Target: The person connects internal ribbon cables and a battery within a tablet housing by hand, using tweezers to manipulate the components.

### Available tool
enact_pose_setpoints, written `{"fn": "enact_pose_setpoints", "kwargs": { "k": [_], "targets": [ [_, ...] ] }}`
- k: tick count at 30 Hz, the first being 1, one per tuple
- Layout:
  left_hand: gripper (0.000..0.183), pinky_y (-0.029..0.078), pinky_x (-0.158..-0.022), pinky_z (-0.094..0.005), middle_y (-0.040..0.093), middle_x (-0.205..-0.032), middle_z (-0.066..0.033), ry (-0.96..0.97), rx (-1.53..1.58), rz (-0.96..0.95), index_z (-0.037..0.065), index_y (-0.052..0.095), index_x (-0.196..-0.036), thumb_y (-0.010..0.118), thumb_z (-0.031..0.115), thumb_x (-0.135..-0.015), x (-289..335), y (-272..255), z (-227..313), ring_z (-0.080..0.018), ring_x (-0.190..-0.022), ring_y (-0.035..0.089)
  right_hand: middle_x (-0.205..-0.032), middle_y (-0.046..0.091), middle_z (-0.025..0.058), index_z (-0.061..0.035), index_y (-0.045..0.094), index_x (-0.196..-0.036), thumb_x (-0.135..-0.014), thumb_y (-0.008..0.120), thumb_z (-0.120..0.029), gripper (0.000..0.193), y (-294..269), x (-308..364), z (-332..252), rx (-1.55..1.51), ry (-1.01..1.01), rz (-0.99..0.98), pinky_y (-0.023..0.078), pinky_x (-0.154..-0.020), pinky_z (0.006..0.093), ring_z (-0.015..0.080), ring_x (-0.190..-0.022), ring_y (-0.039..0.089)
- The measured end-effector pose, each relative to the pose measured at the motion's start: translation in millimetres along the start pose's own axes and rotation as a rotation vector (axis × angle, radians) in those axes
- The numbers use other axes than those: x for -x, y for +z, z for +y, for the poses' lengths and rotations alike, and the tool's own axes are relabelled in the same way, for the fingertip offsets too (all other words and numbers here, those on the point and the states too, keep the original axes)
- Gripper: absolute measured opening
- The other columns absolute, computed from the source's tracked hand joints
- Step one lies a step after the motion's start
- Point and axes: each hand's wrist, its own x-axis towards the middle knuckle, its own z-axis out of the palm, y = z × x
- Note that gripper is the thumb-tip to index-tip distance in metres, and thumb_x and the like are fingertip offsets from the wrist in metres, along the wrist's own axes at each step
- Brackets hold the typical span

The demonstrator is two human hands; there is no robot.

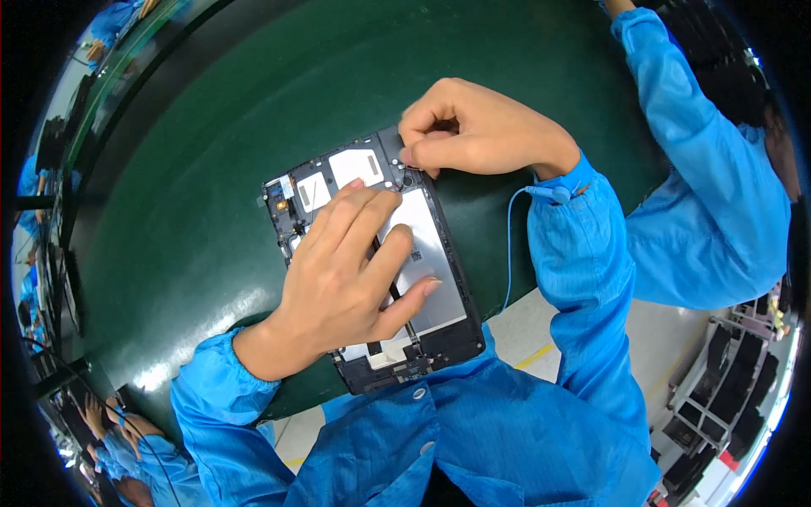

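An opened tablet, its back off, lies tilted on the green tabletop close to my body. Inside it show a silver battery area, black edges, small circuit parts near the far left corner and white pads at the far end. Across its middle rests my left hand, fingers spread and touching the inside. At the tablet's far right corner, my right hand is curled with thumb and forefinger pinched together. Whatever sits between those fingertips is too small or hidden to make out.
The dark green table curves around the tablet. A blue cord hangs from the band at my right wrist. Close by on the right is a co-worker's blue sleeve. A rack stands lower right; other people sit along the left.
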Motion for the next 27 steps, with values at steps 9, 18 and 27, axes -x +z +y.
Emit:
{"fn": "enact_pose_setpoints", "kwargs": {
  "k": [9, 18, 27],
  "targets": [
    [0.036, 0.055, -0.104, -0.0509, 0.073, -0.124, -0.0207, 0.071, -0.040, -0.016, 0.004, 0.070, -0.099, 0.088, 0.029, -0.081, -7.9, -8.4, -12.5, -0.0408, -0.134, 0.066, -0.078, 0.060, 0.0087, -0.0044, 0.085, -0.093, -0.093, 0.084, -0.025, 0.021, 24.5, -15.5, 0.3, 0.072, -0.217, 0.358, 0.045, -0.065, 0.0381, 0.0208, -0.071, 0.059],
    [0.026, 0.058, -0.092, -0.0436, 0.073, -0.115, -0.0204, 0.105, 0.107, 0.008, -0.002, 0.072, -0.097, 0.082, 0.009, -0.077, -4.9, -4.4, -30.2, -0.0380, -0.116, 0.074, -0.101, 0.058, 0.0052, -0.0049, 0.086, -0.108, -0.095, 0.087, -0.022, 0.022, 45.6, -28.7, 15.2, 0.034, -0.279, 0.460, 0.042, -0.067, 0.0312, 0.0156, -0.079, 0.052],
    [0.043, 0.057, -0.089, -0.0434, 0.076, -0.112, -0.0152, 0.075, 0.052, 0.027, -0.001, 0.080, -0.116, 0.075, 0.003, -0.073, -3.6, -6.7, -28.4, -0.0323, -0.113, 0.075, -0.151, 0.061, 0.0189, -0.0085, 0.047, -0.166, -0.097, 0.080, -0.005, 0.076, 16.5, -3.4, -6.6, -0.235, 0.013, 0.047, 0.045, -0.057, 0.0249, 0.0064, -0.065, 0.060]
  ]
}}
